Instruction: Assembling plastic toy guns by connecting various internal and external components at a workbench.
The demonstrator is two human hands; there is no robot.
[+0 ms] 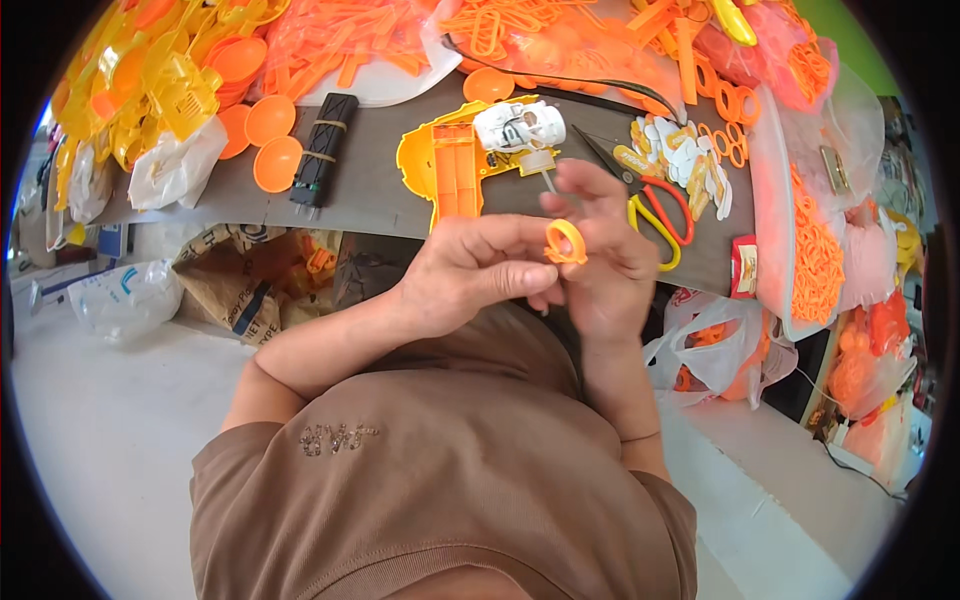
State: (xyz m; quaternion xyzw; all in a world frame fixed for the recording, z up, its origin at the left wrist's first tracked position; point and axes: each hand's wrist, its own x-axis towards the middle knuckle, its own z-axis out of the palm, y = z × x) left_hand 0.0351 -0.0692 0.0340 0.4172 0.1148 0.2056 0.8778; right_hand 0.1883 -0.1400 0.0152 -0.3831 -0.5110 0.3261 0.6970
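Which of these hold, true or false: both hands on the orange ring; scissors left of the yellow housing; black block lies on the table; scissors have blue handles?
1. Both hands, left hand and right hand, hold the orange ring. True.
2. The scissors lie left of the yellow housing. False: they lie to its right.
3. The black block lies on the table. True.
4. The scissors have blue handles. False: red and yellow.

Both hands meet just below the yellow toy shell (445,165): left hand (465,275) and right hand (605,265) pinch a small orange ring (566,242); scissors (655,205) lie right of the shell on the desk (380,195).
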